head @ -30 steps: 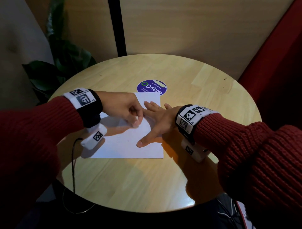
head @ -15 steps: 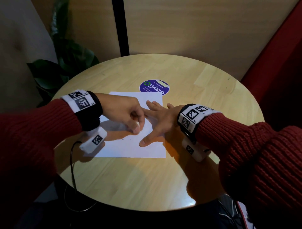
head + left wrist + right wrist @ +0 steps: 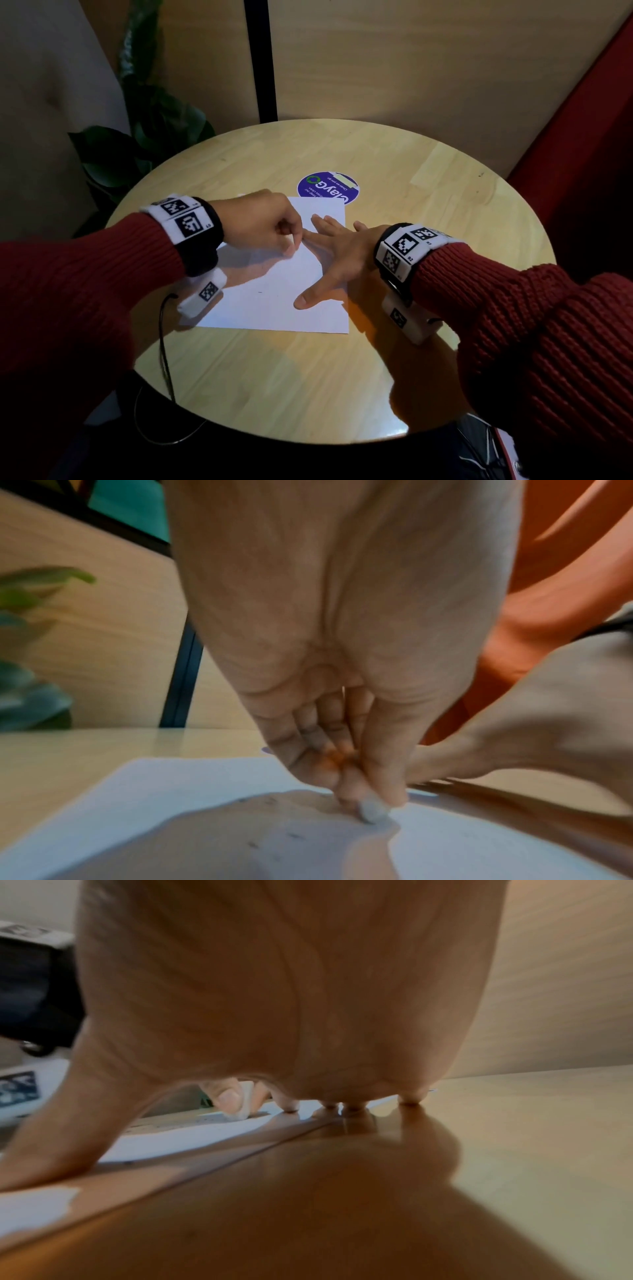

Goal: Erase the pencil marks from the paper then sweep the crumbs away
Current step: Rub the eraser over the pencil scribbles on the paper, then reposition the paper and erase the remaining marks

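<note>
Where the round pale wooden surface (image 3: pixel 428 240) fills the middle of the head view, a rectangular white paper sheet (image 3: pixel 274 308) lies flat on it, left of centre. Beyond the sheet's upper right corner sits a round purple sticker (image 3: pixel 327 188), partly covered by that corner. At the upper left of the frame stands a dark green leafy plant (image 3: pixel 150 137). The right hand (image 3: pixel 339 253), fingers straight and spread, presses flat on the right half of the paper, its thumb pointing toward the lower edge. The left hand (image 3: pixel 260 222), at the sheet's upper middle, has its grip narrow, thumb and fingers pinching a small white eraser (image 3: pixel 373 811) whose tip touches the paper just beside the right index finger. Short dark pencil marks (image 3: pixel 294 836) show on the sheet in the lower part of the left wrist view.
</note>
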Motion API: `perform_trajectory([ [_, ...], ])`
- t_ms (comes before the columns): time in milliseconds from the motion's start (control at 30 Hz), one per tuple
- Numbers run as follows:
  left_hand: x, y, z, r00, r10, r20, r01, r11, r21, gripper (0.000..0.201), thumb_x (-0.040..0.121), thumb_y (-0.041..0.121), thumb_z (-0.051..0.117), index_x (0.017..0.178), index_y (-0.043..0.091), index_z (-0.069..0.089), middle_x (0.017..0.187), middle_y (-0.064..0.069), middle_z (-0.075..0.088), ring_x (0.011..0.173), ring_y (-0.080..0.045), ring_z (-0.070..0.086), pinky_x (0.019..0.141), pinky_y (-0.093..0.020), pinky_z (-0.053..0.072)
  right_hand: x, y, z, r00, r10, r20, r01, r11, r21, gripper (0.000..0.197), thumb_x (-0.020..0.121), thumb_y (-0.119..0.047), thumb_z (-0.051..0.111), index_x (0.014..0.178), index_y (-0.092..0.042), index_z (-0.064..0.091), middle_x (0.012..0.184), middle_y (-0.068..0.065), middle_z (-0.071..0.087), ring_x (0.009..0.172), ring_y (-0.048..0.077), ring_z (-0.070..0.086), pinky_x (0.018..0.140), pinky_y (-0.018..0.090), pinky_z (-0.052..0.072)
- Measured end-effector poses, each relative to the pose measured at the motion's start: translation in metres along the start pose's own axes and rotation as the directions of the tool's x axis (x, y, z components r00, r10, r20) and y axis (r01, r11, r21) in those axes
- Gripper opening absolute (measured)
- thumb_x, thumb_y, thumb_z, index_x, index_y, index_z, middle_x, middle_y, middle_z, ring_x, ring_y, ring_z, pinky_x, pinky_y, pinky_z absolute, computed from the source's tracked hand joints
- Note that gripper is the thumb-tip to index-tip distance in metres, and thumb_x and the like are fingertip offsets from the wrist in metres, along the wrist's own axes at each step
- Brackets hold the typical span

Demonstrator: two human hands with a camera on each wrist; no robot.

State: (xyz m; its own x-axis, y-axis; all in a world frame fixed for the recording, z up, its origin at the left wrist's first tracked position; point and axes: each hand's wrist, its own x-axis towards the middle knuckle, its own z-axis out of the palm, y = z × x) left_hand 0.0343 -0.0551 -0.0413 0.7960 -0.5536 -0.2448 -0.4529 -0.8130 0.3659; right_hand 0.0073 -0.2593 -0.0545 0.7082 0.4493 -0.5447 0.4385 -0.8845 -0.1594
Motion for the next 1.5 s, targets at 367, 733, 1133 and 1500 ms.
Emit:
perform_trajectory([
  [367, -0.011, 0.018, 0.004, 0.989, 0.035, 0.146, -0.034, 0.999, -0.008, 0.006, 0.09, 0.024, 0.08, 0.091, 0.031, 0.08, 0.079, 0.011, 0.078, 0.073, -0.003, 0.068, 0.074, -0.02, 0.055, 0.0, 0.002, 0.004, 0.999, 0.022, -0.032, -0.022, 1.0, -0.017, 0.152, 0.06, -0.096, 0.064, 0.162, -0.026, -0.024, 0.169, -0.011, -0.03, 0.155, 0.005, -0.025, 0.126, 0.051, -0.013],
  [733, -0.037, -0.096, -0.017, 0.857, -0.395, -0.332, 0.35, 0.918, -0.187, 0.012, 0.088, 0.026, 0.087, 0.086, 0.022, 0.077, 0.08, 0.001, 0.079, 0.08, -0.022, 0.075, 0.063, -0.026, 0.046, -0.009, 0.035, -0.016, 0.992, 0.089, -0.092, -0.093, 0.995, -0.046, 0.104, 0.059, -0.094, 0.068, 0.135, -0.028, 0.04, 0.154, -0.015, 0.034, 0.143, 0.019, 0.038, 0.121, 0.065, 0.018],
  [1133, -0.032, -0.082, -0.013, 0.874, -0.35, -0.336, 0.396, 0.915, 0.077, 0.031, 0.097, 0.05, 0.073, 0.119, 0.029, 0.073, 0.116, -0.001, 0.06, 0.112, -0.025, 0.06, 0.097, -0.039, 0.049, 0.004, 0.063, -0.034, 0.903, 0.293, -0.313, -0.224, 0.945, 0.238, 0.061, 0.075, -0.066, 0.079, 0.105, -0.016, 0.061, 0.104, -0.002, 0.065, 0.101, 0.022, 0.064, 0.087, 0.038, 0.056],
  [1500, 0.01, -0.007, -0.003, 0.828, -0.546, -0.13, 0.546, 0.837, -0.037, 0.044, 0.083, 0.051, 0.088, 0.09, 0.014, 0.065, 0.092, 0.0, 0.065, 0.086, -0.023, 0.064, 0.061, -0.03, 0.043, 0.027, 0.026, -0.033, 0.811, 0.453, -0.37, -0.28, 0.856, 0.435, 0.068, 0.066, -0.046, 0.096, 0.113, -0.011, 0.062, 0.11, 0.005, 0.065, 0.099, 0.025, 0.061, 0.08, 0.032, 0.053],
])
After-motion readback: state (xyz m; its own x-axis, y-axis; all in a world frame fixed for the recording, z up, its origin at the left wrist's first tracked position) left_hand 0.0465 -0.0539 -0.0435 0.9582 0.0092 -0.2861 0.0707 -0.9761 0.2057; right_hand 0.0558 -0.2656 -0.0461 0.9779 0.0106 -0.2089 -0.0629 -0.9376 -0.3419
